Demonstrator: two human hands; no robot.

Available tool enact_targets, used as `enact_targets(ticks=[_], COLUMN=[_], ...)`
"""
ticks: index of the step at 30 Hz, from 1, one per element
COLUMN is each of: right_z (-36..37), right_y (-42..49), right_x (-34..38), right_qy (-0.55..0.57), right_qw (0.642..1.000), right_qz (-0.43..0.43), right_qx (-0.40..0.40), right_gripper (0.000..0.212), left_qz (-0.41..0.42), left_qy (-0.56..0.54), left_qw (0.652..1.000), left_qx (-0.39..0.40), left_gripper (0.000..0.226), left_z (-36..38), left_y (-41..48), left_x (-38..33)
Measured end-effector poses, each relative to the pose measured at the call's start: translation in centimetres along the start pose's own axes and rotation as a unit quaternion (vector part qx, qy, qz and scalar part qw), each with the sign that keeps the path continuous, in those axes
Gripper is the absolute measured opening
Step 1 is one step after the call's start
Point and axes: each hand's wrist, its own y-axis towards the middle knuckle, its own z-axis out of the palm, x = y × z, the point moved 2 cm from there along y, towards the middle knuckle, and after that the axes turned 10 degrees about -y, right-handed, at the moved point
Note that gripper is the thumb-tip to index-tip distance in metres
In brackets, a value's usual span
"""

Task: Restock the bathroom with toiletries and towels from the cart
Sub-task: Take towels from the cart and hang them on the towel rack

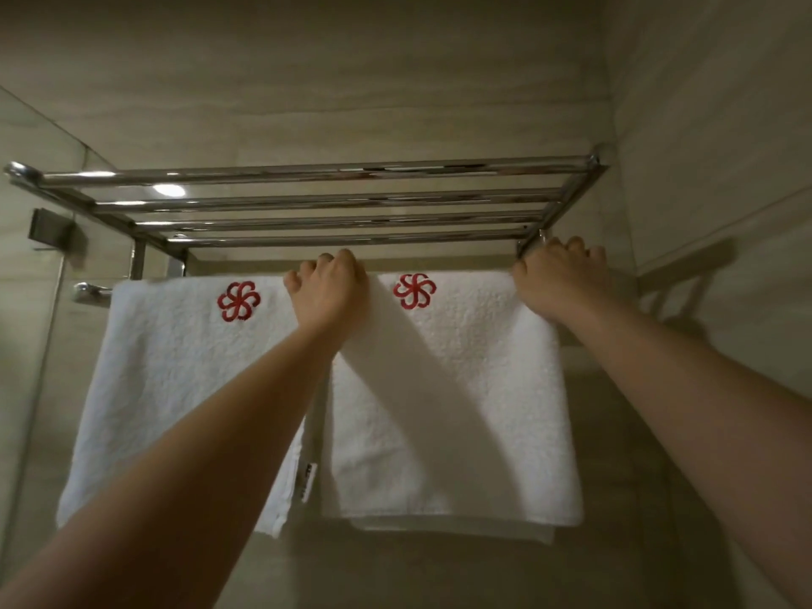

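Hanging folded over the chrome rail [90,291], the right towel [461,389] filled the right half of the bar. Its front flap fell straight, and a further layer showed just below its bottom edge. A red flower emblem [414,291] was stitched close under its top fold. The left hand [329,292] gripped that top fold at its left corner, with the fingers curled over the fold and their tips hidden behind it. The right hand [558,279] gripped the fold at the right corner in the same way, knuckles up, just under the end of the rack. Both bare forearms reached up from the bottom corners of the view, the left one crossing in front of the neighbouring towel.

Just beside it, the left towel [175,380] hung from the same rail. It was white too, with its own red emblem [238,301] and a small label [307,476] at its right edge, near the narrow gap between the two. Above both towels stood a chrome rack [307,200] of parallel bars fixed to the pale tiled wall [351,81]. A glass panel [26,301] with a dark bracket [48,228] stood at the left.
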Motion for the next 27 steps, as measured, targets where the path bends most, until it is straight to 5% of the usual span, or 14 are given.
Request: enact_targets(ticks=[12, 17, 22, 27], right_z=[-0.6, -3.0, -6.6, -11.5], right_y=[-5.3, -9.3, -15.0, -22.5], right_x=[-0.9, -1.3, -2.1, -3.0], right_qy=[0.004, -0.005, 0.046, 0.044], right_qw=[0.999, 0.997, 0.975, 0.964], right_qz=[-0.034, -0.05, -0.04, -0.023], right_qx=[-0.034, 0.053, 0.212, 0.26], right_gripper=[0.042, 0.045, 0.022, 0.016], left_qz=[0.183, 0.163, 0.176, 0.2], left_qy=[-0.043, -0.105, -0.189, -0.203], left_qw=[0.981, 0.959, 0.894, 0.849], left_qx=[0.047, 0.208, 0.366, 0.444], left_gripper=[0.046, 0.058, 0.042, 0.028], left_z=[0.2, -2.4, -6.9, -12.0], left_y=[-7.0, -10.5, -14.2, -19.4], left_x=[-0.7, -1.3, -2.4, -3.8])
